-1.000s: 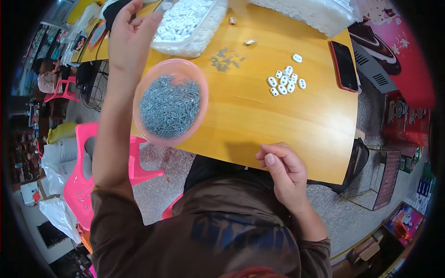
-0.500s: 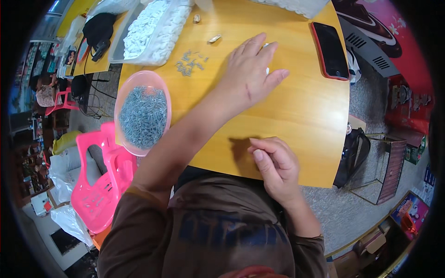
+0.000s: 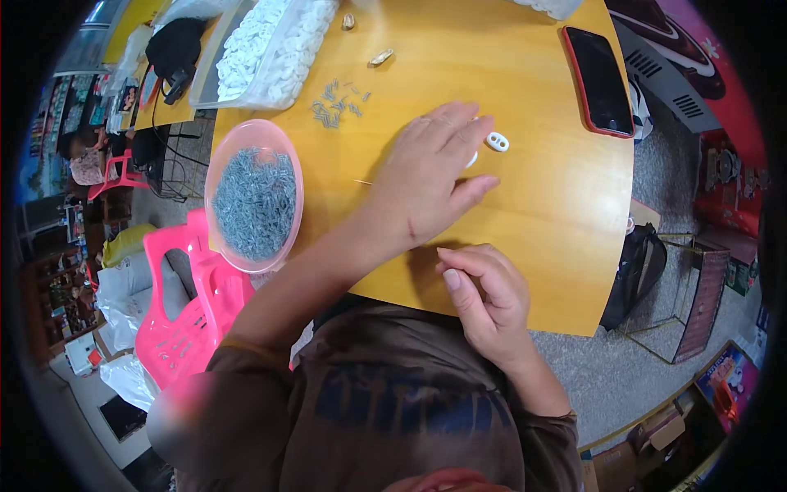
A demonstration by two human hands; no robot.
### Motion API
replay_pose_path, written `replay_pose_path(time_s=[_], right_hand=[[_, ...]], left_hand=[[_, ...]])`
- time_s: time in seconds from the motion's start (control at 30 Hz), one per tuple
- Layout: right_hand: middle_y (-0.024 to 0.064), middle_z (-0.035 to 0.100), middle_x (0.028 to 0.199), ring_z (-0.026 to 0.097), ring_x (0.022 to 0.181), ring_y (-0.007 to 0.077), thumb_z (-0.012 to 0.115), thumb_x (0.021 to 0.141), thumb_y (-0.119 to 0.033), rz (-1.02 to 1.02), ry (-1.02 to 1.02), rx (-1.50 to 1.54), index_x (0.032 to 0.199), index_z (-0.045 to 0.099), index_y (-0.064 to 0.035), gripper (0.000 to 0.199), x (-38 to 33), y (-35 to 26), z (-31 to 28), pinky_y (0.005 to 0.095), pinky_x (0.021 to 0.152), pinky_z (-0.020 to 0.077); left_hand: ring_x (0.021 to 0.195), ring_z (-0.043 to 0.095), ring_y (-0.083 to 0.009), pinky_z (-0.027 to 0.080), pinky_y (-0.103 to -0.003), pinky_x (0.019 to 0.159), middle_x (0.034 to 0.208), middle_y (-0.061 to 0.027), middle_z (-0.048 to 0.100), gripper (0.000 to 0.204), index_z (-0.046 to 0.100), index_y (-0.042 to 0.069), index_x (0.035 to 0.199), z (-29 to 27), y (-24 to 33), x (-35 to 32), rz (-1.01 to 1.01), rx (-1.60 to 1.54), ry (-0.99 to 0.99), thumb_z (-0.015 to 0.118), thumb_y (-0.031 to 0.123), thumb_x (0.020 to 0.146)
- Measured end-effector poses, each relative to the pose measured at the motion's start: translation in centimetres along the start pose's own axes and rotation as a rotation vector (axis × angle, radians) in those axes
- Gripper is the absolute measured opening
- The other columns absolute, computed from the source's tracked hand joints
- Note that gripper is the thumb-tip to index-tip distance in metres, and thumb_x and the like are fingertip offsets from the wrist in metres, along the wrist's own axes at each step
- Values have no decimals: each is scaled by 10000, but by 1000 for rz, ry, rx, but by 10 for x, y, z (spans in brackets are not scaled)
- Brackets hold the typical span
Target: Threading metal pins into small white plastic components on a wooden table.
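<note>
My left hand [image 3: 434, 168] lies palm down over the table, its fingers stretched out and the thumb apart. Beside its fingertips sits a small white oval plastic piece with two holes [image 3: 497, 142]. The edge of another white piece [image 3: 472, 160] shows from beneath the fingers; the rest is hidden. Close to the table's near edge, my right hand [image 3: 492, 299] is loosely curled, with thumb and forefinger toward each other. Whatever it may hold cannot be made out. Left of my left hand is a small scatter of metal screws [image 3: 338, 102].
A pink bowl [image 3: 297, 164] full of screws stands at the table's left edge. Behind it is a clear tub [image 3: 283, 100] of white pieces. Two small brownish-gold bits [image 3: 380, 57] lie farther back. A red-cased phone [image 3: 602, 82] rests at the right. A pink chair [image 3: 184, 328] stands left.
My left hand has drawn back toward me across the table, and the white two-holed piece beside its fingers has come into view. My right hand has hardly moved.
</note>
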State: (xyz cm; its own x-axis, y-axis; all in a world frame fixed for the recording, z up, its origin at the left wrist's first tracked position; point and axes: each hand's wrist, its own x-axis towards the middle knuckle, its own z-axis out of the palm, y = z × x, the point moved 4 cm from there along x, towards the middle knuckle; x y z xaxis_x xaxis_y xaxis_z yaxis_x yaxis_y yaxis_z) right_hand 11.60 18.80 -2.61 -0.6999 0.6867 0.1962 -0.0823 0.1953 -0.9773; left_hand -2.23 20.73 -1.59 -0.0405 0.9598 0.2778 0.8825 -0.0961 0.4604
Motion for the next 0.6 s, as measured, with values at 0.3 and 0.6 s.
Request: replay_pose_path(time_s=[0.3, 0.6], right_hand=[[101, 577, 799, 545, 735, 181, 523, 811, -21, 27, 0, 3, 948, 565, 25, 150, 1, 1, 3, 265, 670, 430], [114, 589, 768, 565, 694, 220, 562, 762, 14, 47, 14, -121, 928, 576, 12, 166, 2, -3, 7, 283, 623, 441]], left_hand=[[1052, 490, -284, 371, -345, 894, 1122, -162, 513, 306, 527, -1, 1039, -47, -4, -58, -183, -100, 129, 545, -7, 734], [858, 563, -303, 452, -339, 732, 960, -172, 567, 205, 547, -4, 915, -48, -3, -99, -148, -198, 215, 518, -52, 717]])
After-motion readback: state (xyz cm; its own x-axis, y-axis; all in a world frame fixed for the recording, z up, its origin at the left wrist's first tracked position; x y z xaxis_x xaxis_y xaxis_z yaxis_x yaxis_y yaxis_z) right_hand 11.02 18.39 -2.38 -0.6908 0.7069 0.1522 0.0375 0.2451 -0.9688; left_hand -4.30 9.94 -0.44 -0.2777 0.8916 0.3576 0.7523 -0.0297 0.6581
